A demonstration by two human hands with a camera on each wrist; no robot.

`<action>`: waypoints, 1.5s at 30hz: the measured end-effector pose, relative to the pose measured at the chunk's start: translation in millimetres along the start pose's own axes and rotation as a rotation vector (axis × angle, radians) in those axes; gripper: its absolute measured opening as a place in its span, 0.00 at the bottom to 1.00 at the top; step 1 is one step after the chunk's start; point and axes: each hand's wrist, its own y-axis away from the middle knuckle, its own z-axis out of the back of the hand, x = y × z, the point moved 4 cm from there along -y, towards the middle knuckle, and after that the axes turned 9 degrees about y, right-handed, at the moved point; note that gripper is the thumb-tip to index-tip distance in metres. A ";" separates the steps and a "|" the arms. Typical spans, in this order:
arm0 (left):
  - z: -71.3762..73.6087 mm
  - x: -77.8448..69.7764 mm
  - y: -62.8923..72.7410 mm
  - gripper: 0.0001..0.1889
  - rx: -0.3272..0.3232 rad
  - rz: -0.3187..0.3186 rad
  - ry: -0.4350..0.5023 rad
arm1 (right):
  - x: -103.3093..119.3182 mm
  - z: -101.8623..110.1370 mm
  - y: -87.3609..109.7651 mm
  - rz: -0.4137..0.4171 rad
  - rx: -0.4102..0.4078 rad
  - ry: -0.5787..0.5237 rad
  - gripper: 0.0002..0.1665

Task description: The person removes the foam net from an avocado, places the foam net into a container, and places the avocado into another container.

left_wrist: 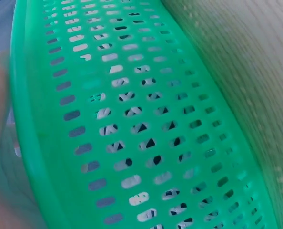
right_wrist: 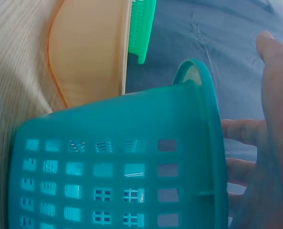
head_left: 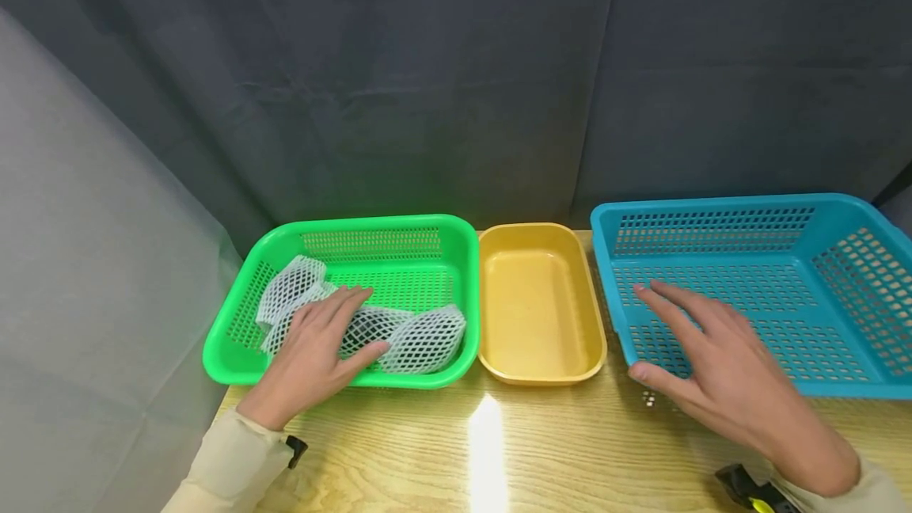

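Note:
Over the front left of a green basket [head_left: 466,283] my left hand [head_left: 313,347] hovers with spread, relaxed fingers. Below it lie dark items in white foam netting [head_left: 423,339], partly hidden by the hand; their kind does not show through the mesh. My right hand [head_left: 727,370] is above the front left part of a blue basket [head_left: 712,208], its thumb and fingers apart and nothing between them. In the right wrist view the fingers [right_wrist: 241,131] show past the blue basket's rim. The left wrist view is mostly filled by the green basket's slotted wall [left_wrist: 132,114].
A yellow tray [head_left: 541,374] stands between the two baskets, close against the green one. All three sit on a wood-grain table [head_left: 399,450]. Behind them hangs a dark curtain [head_left: 427,85], and a pale grey cloth wall [head_left: 93,260] is at the left.

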 end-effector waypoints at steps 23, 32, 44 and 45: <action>-3.0 -13.6 -7.3 0.40 0.021 -0.041 0.036 | 35.9 -14.6 -15.3 0.082 0.050 0.003 0.53; -3.5 -19.7 -14.0 0.41 0.049 0.002 0.091 | 50.5 -22.0 -22.3 0.119 0.039 0.003 0.51; -5.6 -29.5 -22.7 0.40 0.071 -0.006 0.127 | 65.0 -25.6 -33.0 0.097 0.069 -0.027 0.52; -6.0 -30.1 -24.0 0.41 0.072 -0.010 0.125 | 66.2 -26.3 -33.7 0.101 0.073 -0.028 0.52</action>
